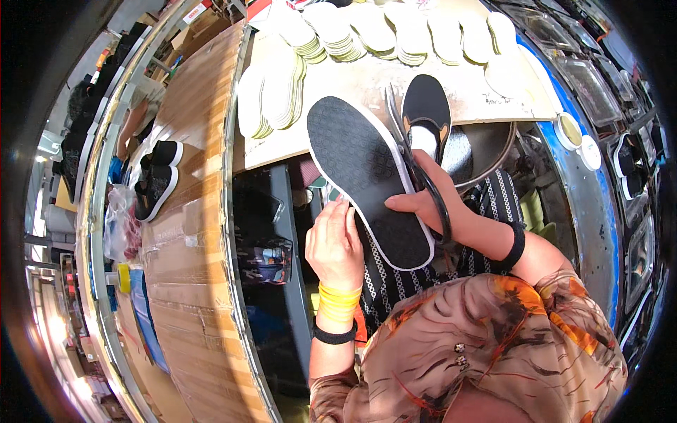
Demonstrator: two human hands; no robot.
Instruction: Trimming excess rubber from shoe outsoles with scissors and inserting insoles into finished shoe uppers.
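My right hand (428,194) is closed around a shoe (360,162), its dark patterned sole facing up and its white rim showing. The thumb presses on the sole. Looped over the same hand is a pair of scissors (443,211) with black handles, blades pointing away toward the table. At the shoe's left edge, my left hand (334,240) has its fingertips pinched together; what lies between them is too small to make out. Just beyond my right hand, a black slip-on shoe (426,102) with a white inside rests partly over the table edge.
Stacks of pale insoles (282,92) line the far table (486,106). A cardboard-covered bench (190,275) on the left bears a pair of black shoes (159,180). A round metal basin (486,151) sits below the table edge. Racks (599,92) with more shoes stand at right.
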